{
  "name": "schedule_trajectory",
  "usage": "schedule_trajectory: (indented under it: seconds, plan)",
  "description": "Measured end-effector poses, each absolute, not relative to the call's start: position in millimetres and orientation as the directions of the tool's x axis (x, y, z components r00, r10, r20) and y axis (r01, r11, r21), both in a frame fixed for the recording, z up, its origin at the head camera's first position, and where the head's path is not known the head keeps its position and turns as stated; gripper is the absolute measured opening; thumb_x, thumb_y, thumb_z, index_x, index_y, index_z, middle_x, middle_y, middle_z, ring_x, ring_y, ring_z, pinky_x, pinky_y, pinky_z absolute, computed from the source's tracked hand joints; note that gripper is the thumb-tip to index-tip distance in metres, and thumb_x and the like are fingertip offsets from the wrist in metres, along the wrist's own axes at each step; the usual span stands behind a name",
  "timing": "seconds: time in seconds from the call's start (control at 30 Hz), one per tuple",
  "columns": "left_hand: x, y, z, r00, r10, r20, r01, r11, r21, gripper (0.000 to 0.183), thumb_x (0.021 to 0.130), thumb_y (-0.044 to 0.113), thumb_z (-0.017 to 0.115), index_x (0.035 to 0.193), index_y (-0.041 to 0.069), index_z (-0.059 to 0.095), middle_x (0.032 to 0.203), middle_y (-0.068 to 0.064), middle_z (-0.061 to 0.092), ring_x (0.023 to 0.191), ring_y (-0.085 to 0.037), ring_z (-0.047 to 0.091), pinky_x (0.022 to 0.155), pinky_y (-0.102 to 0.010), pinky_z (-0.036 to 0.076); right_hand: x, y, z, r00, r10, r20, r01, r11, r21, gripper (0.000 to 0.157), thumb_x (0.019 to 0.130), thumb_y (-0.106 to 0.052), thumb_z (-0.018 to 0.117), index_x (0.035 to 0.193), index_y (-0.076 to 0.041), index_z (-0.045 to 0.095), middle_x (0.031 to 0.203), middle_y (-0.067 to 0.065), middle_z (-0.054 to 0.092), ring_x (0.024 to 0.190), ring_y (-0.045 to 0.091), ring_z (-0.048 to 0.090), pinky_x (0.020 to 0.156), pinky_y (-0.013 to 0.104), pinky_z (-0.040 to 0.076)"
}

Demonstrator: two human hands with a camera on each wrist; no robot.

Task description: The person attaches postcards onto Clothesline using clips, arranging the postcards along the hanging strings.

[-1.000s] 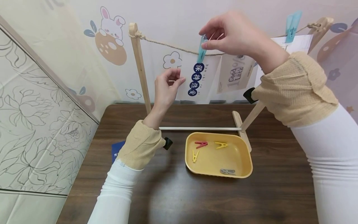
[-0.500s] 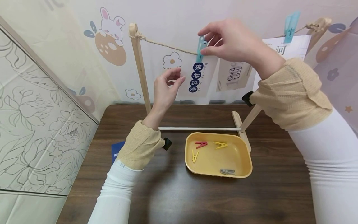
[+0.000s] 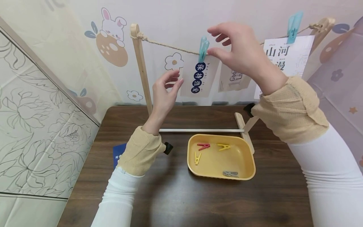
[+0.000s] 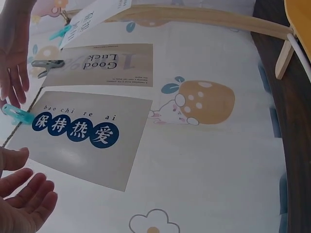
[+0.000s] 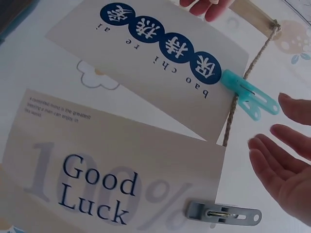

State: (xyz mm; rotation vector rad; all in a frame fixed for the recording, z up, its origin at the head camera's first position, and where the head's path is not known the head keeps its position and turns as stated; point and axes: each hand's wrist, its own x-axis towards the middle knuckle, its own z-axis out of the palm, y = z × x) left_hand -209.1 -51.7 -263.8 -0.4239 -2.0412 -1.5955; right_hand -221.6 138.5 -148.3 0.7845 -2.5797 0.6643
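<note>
A card with blue circles and white characters hangs from the rope, clipped by a teal clothespin. My right hand is just right of that clothespin, thumb and fingers spread apart and holding nothing. In the right wrist view a gap shows between the fingers and the teal clothespin. My left hand hovers left of the card, fingers loosely bent, with nothing in it. Beside this card a "Good Luck" card hangs from a grey clothespin.
Another card hangs at the right from a teal clothespin. Wooden posts hold the rope. On the table stand a yellow tray with several clothespins and, left, a blue card partly under the sleeve.
My right hand has let go of the teal clothespin, its fingers spreading and moving right. The clothespin stays clipped on the card. My left hand has drawn slightly left.
</note>
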Motion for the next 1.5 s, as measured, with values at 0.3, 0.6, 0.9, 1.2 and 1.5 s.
schedule_trajectory:
  seconds: [0.3,0.6,0.9,1.2,1.5]
  plan:
    - [-199.2,-55.6,-273.8,-0.731,-0.081,0.678,0.607,0.378,0.699,0.026,0.083,0.011,0.062,0.106,-0.001,0.06,0.094,-0.011,0.061,0.089,-0.016,0.055,0.075,-0.028,0.045,-210.2,144.4,-166.2,-0.666,-0.251,0.703,-0.648,0.661,-0.378,0.026,0.082,-0.011,0.062,0.107,-0.003,0.062,0.102,0.007,0.061,0.091,0.014,0.054,0.078,0.015,0.04]
    - [-181.4,-57.3,-282.8,-0.668,-0.089,0.739,0.631,0.459,0.626,0.025,0.084,0.012,0.061,0.104,-0.002,0.06,0.089,-0.01,0.061,0.084,-0.016,0.055,0.071,-0.028,0.045,-192.1,151.5,-187.9,-0.586,-0.224,0.779,-0.709,0.608,-0.359,0.017,0.082,-0.008,0.062,0.096,0.001,0.065,0.09,0.01,0.064,0.079,0.013,0.054,0.073,0.016,0.04]
    - [-164.0,-60.3,-298.5,-0.71,-0.106,0.696,0.61,0.402,0.683,0.022,0.083,0.01,0.062,0.102,-0.002,0.06,0.086,-0.01,0.06,0.079,-0.014,0.055,0.066,-0.028,0.047,-177.1,156.5,-213.7,-0.547,-0.261,0.795,-0.755,0.565,-0.334,0.013,0.081,-0.005,0.062,0.09,0.004,0.066,0.082,0.011,0.063,0.075,0.015,0.054,0.07,0.017,0.041]
    - [-146.9,-63.6,-314.6,-0.777,-0.113,0.619,0.537,0.393,0.746,0.019,0.082,0.008,0.062,0.098,-0.003,0.061,0.08,-0.01,0.059,0.072,-0.015,0.054,0.062,-0.03,0.047,-164.1,157.9,-240.4,-0.64,-0.235,0.732,-0.701,0.57,-0.429,0.013,0.079,-0.003,0.065,0.091,-0.001,0.066,0.085,0.009,0.064,0.078,0.019,0.055,0.071,0.022,0.041]
    - [-140.7,-62.6,-342.2,-0.84,-0.085,0.537,0.463,0.407,0.788,0.018,0.081,0.009,0.064,0.096,-0.001,0.061,0.077,-0.007,0.058,0.067,-0.013,0.054,0.056,-0.029,0.047,-155.5,164.7,-267.4,-0.689,-0.282,0.668,-0.671,0.598,-0.44,0.014,0.078,-0.001,0.066,0.092,-0.002,0.066,0.083,0.006,0.063,0.074,0.013,0.054,0.065,0.015,0.04]
